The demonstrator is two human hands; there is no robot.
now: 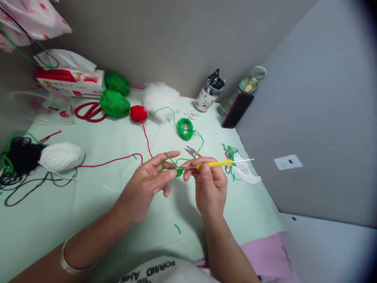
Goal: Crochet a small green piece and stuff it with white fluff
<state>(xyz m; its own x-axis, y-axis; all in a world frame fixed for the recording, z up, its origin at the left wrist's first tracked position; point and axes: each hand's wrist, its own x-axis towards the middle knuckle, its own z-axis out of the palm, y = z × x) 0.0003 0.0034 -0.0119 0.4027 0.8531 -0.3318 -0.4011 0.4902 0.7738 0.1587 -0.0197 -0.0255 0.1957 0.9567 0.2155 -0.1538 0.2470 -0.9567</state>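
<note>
My right hand (209, 182) is closed round the yellow handle of a crochet hook (216, 164), whose metal ends stick out on both sides. My left hand (153, 175) pinches a small piece of green crochet work (179, 171), with green yarn looped over its raised index finger. The hook's left tip meets the work at the left fingertips. A green strand runs from the work toward a small coil of green yarn (185, 129) farther back. Behind my right hand lie small scissors (193, 152), their handles partly hidden.
At the back left stand a tissue box (72, 82), green yarn balls (114, 103), red-handled scissors (89, 112), a red ball (138, 114) and white stuffing (161, 100). White yarn (61, 156) lies left. A pen jar (207, 95), bottle (235, 98) and phone (238, 110) stand back right; yarn scraps (231, 155) lie right.
</note>
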